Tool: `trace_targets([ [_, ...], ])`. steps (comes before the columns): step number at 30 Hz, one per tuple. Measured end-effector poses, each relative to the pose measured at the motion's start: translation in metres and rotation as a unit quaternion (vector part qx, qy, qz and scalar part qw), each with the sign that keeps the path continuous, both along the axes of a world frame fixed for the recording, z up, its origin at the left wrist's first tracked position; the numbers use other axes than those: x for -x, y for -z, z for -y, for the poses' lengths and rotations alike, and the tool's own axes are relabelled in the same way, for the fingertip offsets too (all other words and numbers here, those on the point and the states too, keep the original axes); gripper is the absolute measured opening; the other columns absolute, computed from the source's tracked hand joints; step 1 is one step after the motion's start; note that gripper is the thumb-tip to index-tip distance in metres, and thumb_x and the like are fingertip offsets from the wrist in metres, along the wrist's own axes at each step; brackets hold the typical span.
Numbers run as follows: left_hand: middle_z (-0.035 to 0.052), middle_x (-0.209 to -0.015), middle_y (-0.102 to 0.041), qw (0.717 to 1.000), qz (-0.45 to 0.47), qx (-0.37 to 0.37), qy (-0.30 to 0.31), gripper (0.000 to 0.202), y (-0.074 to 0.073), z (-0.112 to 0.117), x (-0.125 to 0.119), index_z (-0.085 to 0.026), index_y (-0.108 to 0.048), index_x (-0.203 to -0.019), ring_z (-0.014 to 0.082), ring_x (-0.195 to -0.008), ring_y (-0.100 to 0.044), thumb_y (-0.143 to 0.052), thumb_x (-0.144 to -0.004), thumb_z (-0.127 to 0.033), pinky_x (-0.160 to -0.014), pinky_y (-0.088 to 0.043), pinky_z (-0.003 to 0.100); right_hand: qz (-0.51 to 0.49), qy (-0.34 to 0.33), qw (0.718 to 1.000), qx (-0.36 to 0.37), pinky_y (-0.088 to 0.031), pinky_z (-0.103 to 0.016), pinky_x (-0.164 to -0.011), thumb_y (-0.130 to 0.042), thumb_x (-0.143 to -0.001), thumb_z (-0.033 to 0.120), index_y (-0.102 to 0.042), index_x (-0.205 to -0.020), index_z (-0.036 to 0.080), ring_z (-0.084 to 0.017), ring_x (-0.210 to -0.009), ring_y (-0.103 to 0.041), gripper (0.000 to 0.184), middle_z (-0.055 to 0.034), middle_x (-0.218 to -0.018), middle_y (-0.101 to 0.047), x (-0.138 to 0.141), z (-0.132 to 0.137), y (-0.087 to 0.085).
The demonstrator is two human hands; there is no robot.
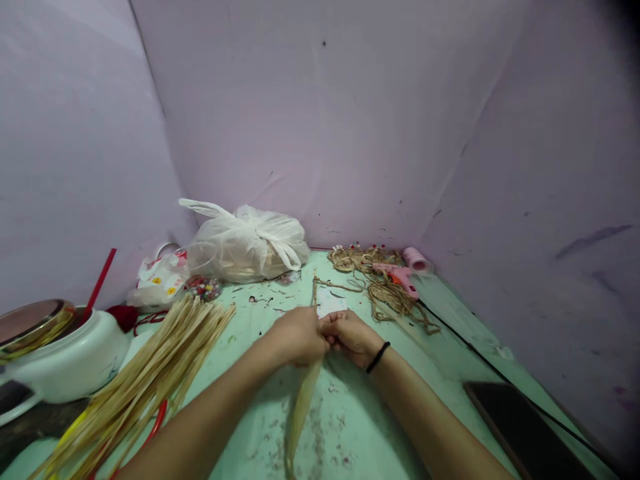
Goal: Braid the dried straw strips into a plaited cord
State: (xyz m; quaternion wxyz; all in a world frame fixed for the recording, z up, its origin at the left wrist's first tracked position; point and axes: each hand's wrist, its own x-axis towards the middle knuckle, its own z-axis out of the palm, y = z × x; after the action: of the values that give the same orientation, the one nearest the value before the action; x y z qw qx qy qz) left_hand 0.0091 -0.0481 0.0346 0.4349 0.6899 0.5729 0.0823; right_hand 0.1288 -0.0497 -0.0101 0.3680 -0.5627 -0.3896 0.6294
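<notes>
My left hand [299, 335] and my right hand [353, 337] meet at the middle of the green table [450, 347], both closed on a long pale dried leaf strip [303, 407]. The strip runs from between my fingers back toward me, and a thin end of it sticks up beyond my hands. A black band sits on my right wrist. A small white card lies just beyond my hands.
A bundle of dried strips [150, 373] lies at left beside a white pot [65, 360] with a red straw. A white plastic bag [247, 243], jute twine [385, 287], a pink glue gun [397, 275] and pink tape roll [416, 260] sit by the wall. A dark phone [520, 427] lies right.
</notes>
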Motion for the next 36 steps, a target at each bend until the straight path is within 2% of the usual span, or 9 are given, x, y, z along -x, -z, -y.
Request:
trace_targets([
  [3, 0.0014, -0.038, -0.049, 0.999, -0.025, -0.023, -0.036, 0.022, -0.004, -0.016, 0.012, -0.013, -0.055, -0.049, 0.0100, -0.035, -0.044, -0.052, -0.065, -0.027, -0.038, -0.030, 0.020, -0.040, -0.022, 0.999, 0.010, -0.023, -0.013, -0.031, -0.053, -0.058, 0.005, -0.054, -0.049, 0.011, -0.001, -0.032, -0.033, 0.011, 0.0018, -0.041, -0.052, -0.004, 0.000, -0.003],
  [8, 0.0030, -0.051, -0.057, 0.967, 0.159, 0.193, -0.038, 0.007, 0.015, -0.031, 0.012, -0.009, -0.057, -0.057, 0.0067, -0.037, -0.045, -0.052, -0.061, -0.011, -0.035, -0.031, 0.017, -0.076, -0.054, 0.996, 0.005, -0.026, -0.013, -0.034, -0.059, -0.058, 0.009, -0.056, -0.055, 0.011, -0.002, -0.035, -0.037, 0.004, 0.0007, -0.047, -0.056, -0.009, 0.001, -0.006],
  [10, 0.0034, -0.050, -0.056, 0.953, 0.187, 0.233, -0.049, 0.006, 0.022, -0.033, 0.011, -0.008, -0.058, -0.057, 0.0061, -0.036, -0.045, -0.054, -0.061, -0.010, -0.035, -0.032, 0.016, -0.066, -0.060, 0.996, -0.005, -0.026, -0.013, -0.034, -0.059, -0.057, 0.010, -0.056, -0.058, 0.011, -0.002, -0.036, -0.038, 0.003, 0.0017, -0.047, -0.056, -0.009, 0.001, -0.006],
  [15, -0.0008, -0.035, -0.044, 0.980, 0.090, 0.162, -0.072, 0.009, 0.021, -0.031, 0.009, -0.010, -0.054, -0.047, 0.0067, -0.029, -0.036, -0.053, -0.056, -0.009, -0.030, -0.025, 0.018, 0.069, -0.074, 0.993, -0.066, -0.028, -0.017, -0.035, -0.052, -0.055, 0.007, -0.052, -0.058, 0.015, -0.005, -0.035, -0.038, 0.008, 0.0037, -0.045, -0.054, -0.007, -0.002, 0.000],
  [18, -0.0036, -0.030, -0.036, 0.991, 0.029, 0.115, -0.065, 0.013, 0.020, -0.029, 0.007, -0.013, -0.048, -0.041, 0.0058, -0.026, -0.030, -0.053, -0.053, -0.012, -0.030, -0.020, 0.019, 0.185, -0.081, 0.971, -0.124, -0.027, -0.018, -0.037, -0.051, -0.054, 0.008, -0.054, -0.056, 0.015, -0.006, -0.036, -0.038, 0.008, 0.0049, -0.040, -0.049, -0.010, -0.005, 0.009],
  [22, -0.0052, -0.032, -0.036, 0.992, 0.093, 0.080, -0.040, 0.008, 0.029, -0.029, 0.007, -0.014, -0.049, -0.045, 0.0053, -0.027, -0.028, -0.053, -0.051, -0.013, -0.030, -0.017, 0.020, 0.269, -0.126, 0.937, -0.182, -0.026, -0.018, -0.039, -0.051, -0.056, 0.012, -0.059, -0.053, 0.013, -0.006, -0.040, -0.039, 0.009, 0.0026, -0.043, -0.051, -0.016, -0.006, 0.010],
  [29, -0.0062, -0.031, -0.034, 0.981, 0.154, 0.111, -0.051, 0.013, 0.039, -0.030, 0.009, -0.015, -0.045, -0.043, 0.0040, -0.027, -0.022, -0.055, -0.051, -0.017, -0.030, -0.010, 0.020, 0.278, -0.171, 0.943, -0.061, -0.028, -0.017, -0.038, -0.049, -0.057, 0.010, -0.059, -0.054, 0.013, -0.006, -0.037, -0.039, 0.010, 0.0030, -0.041, -0.050, -0.035, -0.004, -0.012],
  [32, -0.0054, -0.030, -0.034, 0.982, 0.140, 0.104, -0.067, 0.014, 0.033, -0.025, 0.004, -0.014, -0.044, -0.041, 0.0042, -0.027, -0.024, -0.054, -0.050, -0.014, -0.030, -0.012, 0.019, 0.336, -0.145, 0.929, -0.055, -0.029, -0.018, -0.038, -0.050, -0.058, 0.012, -0.061, -0.059, 0.012, -0.006, -0.037, -0.040, 0.011, 0.0014, -0.045, -0.052, -0.050, -0.006, -0.017],
  [36, -0.0055, -0.029, -0.033, 0.987, 0.098, 0.091, -0.085, 0.015, 0.030, -0.021, 0.000, -0.014, -0.044, -0.039, 0.0053, -0.028, -0.026, -0.055, -0.049, -0.011, -0.031, -0.015, 0.020, 0.405, -0.050, 0.900, -0.156, -0.033, -0.018, -0.041, -0.052, -0.060, 0.016, -0.065, -0.069, 0.011, -0.009, -0.045, -0.048, 0.016, -0.0018, -0.054, -0.058, -0.056, -0.004, -0.027],
])
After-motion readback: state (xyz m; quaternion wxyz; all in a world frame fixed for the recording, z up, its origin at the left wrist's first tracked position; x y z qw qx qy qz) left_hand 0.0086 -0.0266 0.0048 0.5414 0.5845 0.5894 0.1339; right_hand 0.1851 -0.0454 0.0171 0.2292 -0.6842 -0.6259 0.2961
